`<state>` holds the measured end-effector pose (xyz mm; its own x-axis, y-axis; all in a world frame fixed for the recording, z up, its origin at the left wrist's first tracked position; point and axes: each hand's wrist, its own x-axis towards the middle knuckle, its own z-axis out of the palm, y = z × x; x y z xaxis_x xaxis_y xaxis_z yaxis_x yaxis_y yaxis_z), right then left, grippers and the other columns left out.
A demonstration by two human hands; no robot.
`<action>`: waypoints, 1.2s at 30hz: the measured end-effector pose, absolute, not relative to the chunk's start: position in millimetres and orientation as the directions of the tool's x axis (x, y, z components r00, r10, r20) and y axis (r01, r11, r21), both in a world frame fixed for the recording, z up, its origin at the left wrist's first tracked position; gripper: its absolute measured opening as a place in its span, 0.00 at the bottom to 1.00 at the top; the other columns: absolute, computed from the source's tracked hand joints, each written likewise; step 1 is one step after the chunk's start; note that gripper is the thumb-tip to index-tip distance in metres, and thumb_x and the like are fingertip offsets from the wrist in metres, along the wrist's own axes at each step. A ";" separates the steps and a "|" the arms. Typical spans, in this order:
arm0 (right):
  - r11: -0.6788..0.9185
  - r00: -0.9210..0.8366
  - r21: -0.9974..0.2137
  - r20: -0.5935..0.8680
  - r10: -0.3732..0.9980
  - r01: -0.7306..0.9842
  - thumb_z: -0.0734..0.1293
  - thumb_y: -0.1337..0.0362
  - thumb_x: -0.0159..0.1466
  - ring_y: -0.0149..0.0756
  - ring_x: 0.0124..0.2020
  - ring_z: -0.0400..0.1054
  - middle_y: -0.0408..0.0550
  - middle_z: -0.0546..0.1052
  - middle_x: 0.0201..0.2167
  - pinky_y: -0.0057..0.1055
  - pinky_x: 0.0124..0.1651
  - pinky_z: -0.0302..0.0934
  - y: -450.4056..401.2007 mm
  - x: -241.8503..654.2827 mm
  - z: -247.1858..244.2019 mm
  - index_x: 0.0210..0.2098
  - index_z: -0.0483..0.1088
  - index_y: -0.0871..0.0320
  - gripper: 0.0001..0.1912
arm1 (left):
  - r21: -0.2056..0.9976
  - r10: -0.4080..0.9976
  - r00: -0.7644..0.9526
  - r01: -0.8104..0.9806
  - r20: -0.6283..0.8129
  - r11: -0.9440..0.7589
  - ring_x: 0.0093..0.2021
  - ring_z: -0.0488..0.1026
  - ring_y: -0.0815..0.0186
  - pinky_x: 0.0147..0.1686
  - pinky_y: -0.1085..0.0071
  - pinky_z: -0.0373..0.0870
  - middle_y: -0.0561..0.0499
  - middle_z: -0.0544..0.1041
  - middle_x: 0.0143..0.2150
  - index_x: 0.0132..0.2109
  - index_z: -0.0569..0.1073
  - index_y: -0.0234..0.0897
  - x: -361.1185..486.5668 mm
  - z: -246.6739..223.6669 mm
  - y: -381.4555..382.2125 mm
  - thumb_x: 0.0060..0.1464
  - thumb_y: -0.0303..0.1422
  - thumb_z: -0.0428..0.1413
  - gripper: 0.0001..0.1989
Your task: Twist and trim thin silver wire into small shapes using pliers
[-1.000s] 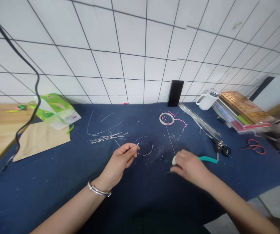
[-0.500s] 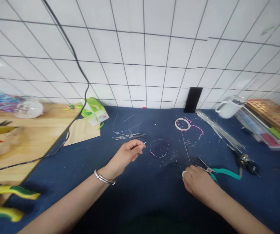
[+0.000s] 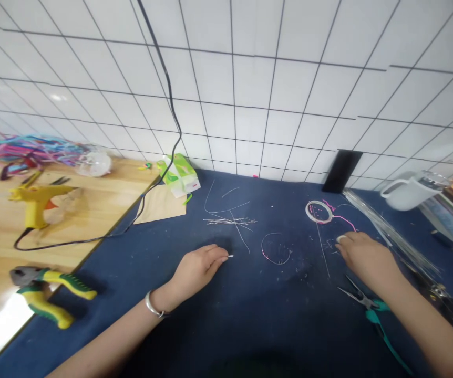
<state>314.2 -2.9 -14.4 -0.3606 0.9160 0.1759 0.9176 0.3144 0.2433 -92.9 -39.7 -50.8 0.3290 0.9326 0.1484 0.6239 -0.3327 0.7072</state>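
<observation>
My left hand [image 3: 201, 270] is closed in a pinch, with a small thin white piece [image 3: 230, 256] poking out from the fingertips. To its right lies an open loop of thin wire [image 3: 263, 251] strung with a few pink beads. My right hand [image 3: 364, 257], fingers curled down, has a small white round thing [image 3: 340, 239] at its fingertips; the fingers partly hide it. Just beyond that hand is a round clear-white dish [image 3: 308, 211] with pink beads and a pink string [image 3: 345, 218]. Needle-nose pliers [image 3: 362, 300] with teal handles lie below my right wrist.
Straight wires [image 3: 230, 221] lie beyond my left hand on the blue cloth [image 3: 218, 336]. Left are combination pliers [image 3: 59, 281], a yellow glue gun [image 3: 39, 202] and its black cable [image 3: 169, 89]. A white mug [image 3: 410, 193] and wire bundle [image 3: 392, 231] stand right.
My right hand has moved away from the teal pliers, forward and right toward the pink string. My left hand has come lower, away from the straight wires. The view has turned left.
</observation>
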 end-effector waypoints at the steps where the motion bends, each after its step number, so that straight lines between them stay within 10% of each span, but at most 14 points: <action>1: 0.353 -0.395 0.248 0.147 0.907 0.902 0.59 0.63 0.61 0.41 0.34 0.64 0.51 0.70 0.27 0.32 0.29 0.51 0.8 301.1 -11.2 0.25 0.67 0.58 0.10 | 0.666 0.919 0.361 0.649 0.155 -0.368 0.37 0.70 0.63 0.38 0.70 0.63 0.49 0.74 0.35 0.40 0.74 0.43 -92.1 -51.1 -40.9 0.54 0.32 0.50 0.10; 15: 0.627 -0.621 -0.012 0.116 0.775 0.779 0.66 0.47 0.53 0.42 0.41 0.60 0.53 0.68 0.38 0.35 0.42 0.55 73.4 73.1 -27.7 0.41 0.66 0.60 0.25 | 0.424 0.763 0.615 0.648 0.197 -0.632 0.36 0.65 0.65 0.37 0.67 0.57 0.50 0.71 0.36 0.39 0.72 0.40 -79.4 -52.9 -59.2 0.58 0.27 0.46 0.10; 36: 0.705 -0.705 0.116 -0.052 0.708 0.700 0.58 0.71 0.59 0.40 0.34 0.66 0.53 0.73 0.32 0.32 0.35 0.54 71.4 49.5 -34.9 0.35 0.64 0.61 0.06 | 0.429 0.798 0.548 0.676 0.251 -0.600 0.37 0.66 0.64 0.37 0.66 0.59 0.49 0.72 0.37 0.42 0.71 0.39 -92.4 -47.5 -50.7 0.59 0.30 0.45 0.10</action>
<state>49.5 71.4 -34.9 -0.7047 0.7076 -0.0521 0.6995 0.7051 0.1161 -92.4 -50.7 -47.5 0.5485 0.7976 0.2511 0.6756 -0.5997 0.4288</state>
